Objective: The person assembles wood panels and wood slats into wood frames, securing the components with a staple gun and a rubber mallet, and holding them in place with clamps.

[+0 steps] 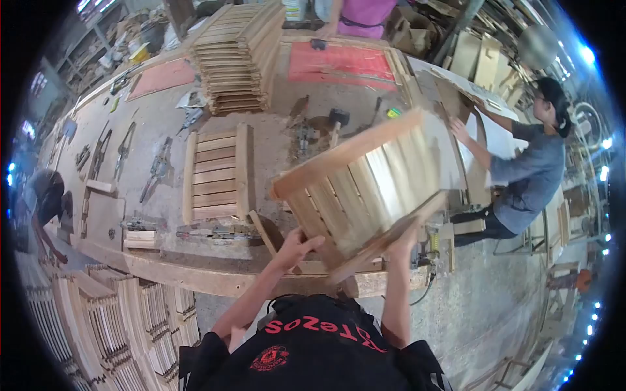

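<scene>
A slatted wooden panel (pixel 365 189) with two thicker side rails is tilted over the bench in front of me, slightly blurred. My right hand (pixel 403 242) grips its near rail, with most of the fingers hidden behind the wood. At the panel's lower left edge is my left hand (pixel 297 249), its thumb over the end slat and the other fingers partly hidden. A narrow wooden strip (pixel 264 231) stands slanted just left of that hand. Farther left, a similar slatted panel (pixel 215 173) lies flat on the bench.
A tall stack of slatted panels (pixel 235 62) stands at the back. Metal clamps (pixel 156 169) and a black-headed mallet (pixel 339 117) lie on the workbench (pixel 163 264). A co-worker (pixel 531 166) handles a board on the right. More panels (pixel 117 306) are stacked below the left edge.
</scene>
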`<state>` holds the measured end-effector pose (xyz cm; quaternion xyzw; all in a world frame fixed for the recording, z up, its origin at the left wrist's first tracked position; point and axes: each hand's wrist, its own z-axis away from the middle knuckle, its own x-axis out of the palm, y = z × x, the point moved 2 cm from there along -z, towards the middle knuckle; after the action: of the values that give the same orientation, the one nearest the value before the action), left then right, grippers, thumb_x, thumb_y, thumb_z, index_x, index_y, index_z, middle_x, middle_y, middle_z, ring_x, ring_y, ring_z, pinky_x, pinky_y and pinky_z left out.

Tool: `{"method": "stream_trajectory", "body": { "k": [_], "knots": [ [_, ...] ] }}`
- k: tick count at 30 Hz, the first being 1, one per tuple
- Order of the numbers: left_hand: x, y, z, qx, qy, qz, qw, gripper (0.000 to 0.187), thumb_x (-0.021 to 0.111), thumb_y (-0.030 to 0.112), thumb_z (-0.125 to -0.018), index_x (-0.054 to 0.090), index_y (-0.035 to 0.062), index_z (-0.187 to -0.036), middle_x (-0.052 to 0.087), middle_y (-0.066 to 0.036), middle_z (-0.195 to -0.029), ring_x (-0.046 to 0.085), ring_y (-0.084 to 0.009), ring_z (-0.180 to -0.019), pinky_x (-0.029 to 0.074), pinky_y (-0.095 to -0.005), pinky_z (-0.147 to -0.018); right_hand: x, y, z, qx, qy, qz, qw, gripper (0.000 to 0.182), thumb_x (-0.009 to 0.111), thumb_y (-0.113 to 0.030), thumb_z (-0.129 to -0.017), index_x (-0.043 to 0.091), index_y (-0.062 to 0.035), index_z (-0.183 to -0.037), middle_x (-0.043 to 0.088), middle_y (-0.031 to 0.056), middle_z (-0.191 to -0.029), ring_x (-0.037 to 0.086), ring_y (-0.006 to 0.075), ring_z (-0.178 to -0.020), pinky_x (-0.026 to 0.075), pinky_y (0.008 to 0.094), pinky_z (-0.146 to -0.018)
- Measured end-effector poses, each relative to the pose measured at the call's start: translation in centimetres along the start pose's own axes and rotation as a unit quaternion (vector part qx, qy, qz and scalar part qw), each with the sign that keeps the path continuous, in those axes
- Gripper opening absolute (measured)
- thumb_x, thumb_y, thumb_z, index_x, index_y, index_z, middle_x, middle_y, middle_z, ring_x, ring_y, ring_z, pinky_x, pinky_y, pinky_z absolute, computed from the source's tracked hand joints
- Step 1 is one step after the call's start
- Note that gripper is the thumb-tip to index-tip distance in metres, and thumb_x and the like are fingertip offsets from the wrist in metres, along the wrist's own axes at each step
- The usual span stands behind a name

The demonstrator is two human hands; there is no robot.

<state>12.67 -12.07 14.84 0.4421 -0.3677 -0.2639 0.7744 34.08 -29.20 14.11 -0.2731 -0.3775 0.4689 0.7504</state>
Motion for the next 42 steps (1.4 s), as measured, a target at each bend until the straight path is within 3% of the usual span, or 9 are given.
{"method": "stream_trajectory", "body": {
  "k": [3, 7, 11, 14, 22, 25, 35, 39, 42],
  "knots": [
    [-2.4, -3.9, -0.2, -0.077, -0.116, -0.454, 0.88, 0.028, 0.067, 0.013, -0.081, 0.065, 0.0003, -0.106, 0.069, -0.014, -0.09, 0.065, -0.0152, -0.077, 0.05, -0.0289, -0.071, 4.7, -7.6, -1.6, -0.201, 0.015, 0.277, 0.94, 0.07, 0.045, -0.06, -0.092, 0.058, 0.0086, -0.104, 0.062, 0.0146, -0.09, 0.06, 0.0247, -0.084, 0.049, 0.0388, -0.08],
    [-2.6, -0.1, 2.5, 0.13, 0.075, -0.335, 0.93, 0.024, 0.065, 0.013, -0.082, 0.064, 0.0025, -0.103, 0.065, -0.014, -0.087, 0.065, -0.0236, -0.076, 0.051, -0.0341, -0.073, 11.4, -10.8, -1.7, -0.361, -0.219, 0.451, 0.786, 0.062, 0.05, -0.055, -0.092, 0.063, 0.0046, -0.101, 0.063, 0.0098, -0.07, 0.06, 0.019, -0.065, 0.05, 0.0391, -0.064],
    [-4.1, 2.6, -1.8, 0.324, 0.259, -0.427, 0.804, 0.043, 0.064, 0.024, -0.084, 0.054, 0.0016, -0.12, 0.062, -0.015, -0.1, 0.06, -0.033, -0.094, 0.048, -0.0406, -0.084, 16.7, -2.9, -4.7, -0.435, -0.327, 0.686, 0.483, 0.051, 0.057, -0.054, -0.086, 0.067, -0.0062, -0.101, 0.067, 0.018, -0.077, 0.067, 0.0315, -0.072, 0.05, 0.0428, -0.064],
    [-5.9, -0.3, -5.3, 0.256, 0.312, -0.525, 0.749, 0.058, 0.065, 0.028, -0.083, 0.042, 0.0013, -0.129, 0.053, -0.023, -0.118, 0.052, -0.0401, -0.107, 0.043, -0.0493, -0.09, 17.9, 4.4, -4.6, -0.285, -0.507, 0.682, 0.443, 0.049, 0.059, -0.054, -0.084, 0.07, -0.0082, -0.097, 0.068, 0.0194, -0.086, 0.066, 0.0364, -0.081, 0.05, 0.043, -0.071],
    [-8.5, -12.1, -9.6, -0.075, 0.311, -0.422, 0.848, 0.067, 0.063, 0.027, -0.082, 0.034, -0.0039, -0.134, 0.044, -0.028, -0.125, 0.049, -0.0444, -0.111, 0.043, -0.0507, -0.091, 14.9, 17.9, -9.8, -0.29, -0.514, 0.752, 0.295, 0.045, 0.055, -0.046, -0.087, 0.068, -0.004, -0.097, 0.067, 0.0196, -0.089, 0.064, 0.0358, -0.087, 0.048, 0.0449, -0.079],
    [-7.6, -12.7, -9.7, -0.059, 0.345, -0.431, 0.832, 0.068, 0.062, 0.024, -0.081, 0.032, -0.0038, -0.135, 0.04, -0.029, -0.129, 0.043, -0.0448, -0.117, 0.039, -0.0515, -0.096, 13.8, 17.6, -9.0, -0.481, -0.509, 0.648, 0.298, 0.036, 0.06, -0.037, -0.085, 0.066, -0.0033, -0.094, 0.066, 0.0185, -0.089, 0.061, 0.0362, -0.088, 0.046, 0.0454, -0.082],
    [-5.2, -16.5, -9.7, -0.018, 0.448, -0.424, 0.787, 0.069, 0.062, 0.024, -0.083, 0.03, 0.0013, -0.139, 0.033, -0.028, -0.14, 0.031, -0.0424, -0.129, 0.022, -0.0521, -0.104, 32.8, 17.1, -16.6, -0.426, -0.461, 0.575, 0.525, 0.023, 0.066, -0.024, -0.086, 0.069, -0.004, -0.096, 0.069, 0.0117, -0.085, 0.065, 0.0226, -0.078, 0.048, 0.0333, -0.071],
    [-4.9, -18.5, -10.1, -0.017, 0.445, -0.434, 0.783, 0.067, 0.063, 0.028, -0.082, 0.033, 0.0053, -0.138, 0.032, -0.025, -0.142, 0.032, -0.0391, -0.13, 0.024, -0.0502, -0.104, 44.7, 22.2, -27.2, -0.253, -0.419, 0.55, 0.677, 0.026, 0.061, -0.03, -0.089, 0.066, -0.005, -0.094, 0.066, 0.0059, -0.082, 0.062, 0.0153, -0.074, 0.049, 0.0286, -0.067],
    [-3.2, -20.0, -10.7, -0.04, 0.442, -0.427, 0.788, 0.064, 0.063, 0.03, -0.083, 0.036, 0.008, -0.136, 0.034, -0.023, -0.142, 0.035, -0.037, -0.129, 0.026, -0.0503, -0.102, 50.4, 26.0, -34.0, -0.091, -0.472, 0.449, 0.753, 0.065, 0.061, -0.036, -0.088, 0.039, 0.0002, -0.137, 0.053, 0.0149, -0.123, 0.058, 0.0292, -0.106, 0.05, 0.0422, -0.089]
  ]
}}
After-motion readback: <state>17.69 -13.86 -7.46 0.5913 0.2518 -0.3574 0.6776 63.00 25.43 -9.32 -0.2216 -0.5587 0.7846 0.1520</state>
